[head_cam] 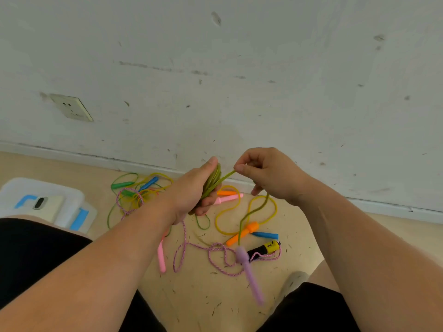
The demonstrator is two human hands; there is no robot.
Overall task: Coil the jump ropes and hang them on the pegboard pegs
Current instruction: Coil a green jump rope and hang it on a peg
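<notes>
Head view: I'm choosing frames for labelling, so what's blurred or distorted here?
In the head view, the dangling lilac plastic handle is motion-smeared; the left hand and right hand look sharp; the white baseboard bows from lens distortion; no glare.

I face a white wall (pixel 239 44), scuffed and smudged with dark marks, with a cream wall socket (pixel 71 107) set low in it. Below the socket, a pale baseboard (pixel 96 156) meets my beige floor (pixel 203 295), flecked with dark bits. Lower left of the socket stands a translucent plastic box (pixel 24 185).
</notes>
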